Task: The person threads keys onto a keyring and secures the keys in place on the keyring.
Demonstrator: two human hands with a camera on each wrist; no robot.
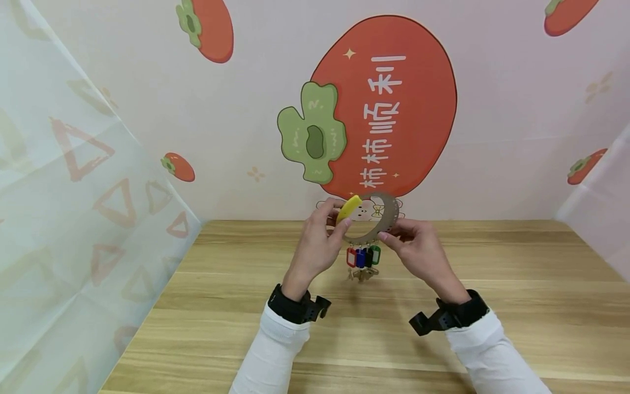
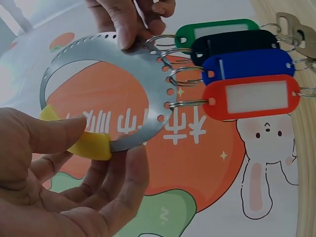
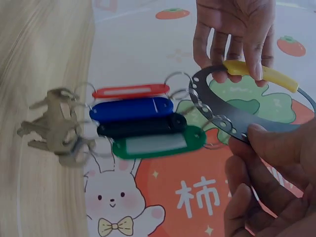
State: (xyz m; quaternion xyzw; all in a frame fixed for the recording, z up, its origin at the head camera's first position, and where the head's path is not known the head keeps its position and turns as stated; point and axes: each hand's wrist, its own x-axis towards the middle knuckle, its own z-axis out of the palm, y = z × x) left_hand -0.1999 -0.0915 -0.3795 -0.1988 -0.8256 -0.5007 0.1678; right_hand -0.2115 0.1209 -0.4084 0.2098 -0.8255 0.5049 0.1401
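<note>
Both hands hold up a flat metal key ring [image 2: 140,69] with small holes along its edge. My left hand [image 1: 316,241] pinches its yellow grip [image 2: 91,143] between thumb and fingers. On the other side my right hand [image 1: 418,249] pinches the metal rim, thumb on the near face. Hanging from neighbouring holes by wire loops are a red key tag [image 2: 259,97], a blue key tag [image 2: 247,65], a black key tag [image 3: 140,126] and a green key tag [image 3: 160,143]. Brass-coloured keys [image 3: 57,128] dangle below the tags, overlapping one another.
Below the hands lies a wood-grain table [image 1: 221,328]. A backdrop [image 1: 256,109] printed with persimmons and a rabbit rises behind it, and a pale patterned sheet [image 1: 88,180] slopes along the left. Each wrist wears a black camera strap [image 1: 290,306].
</note>
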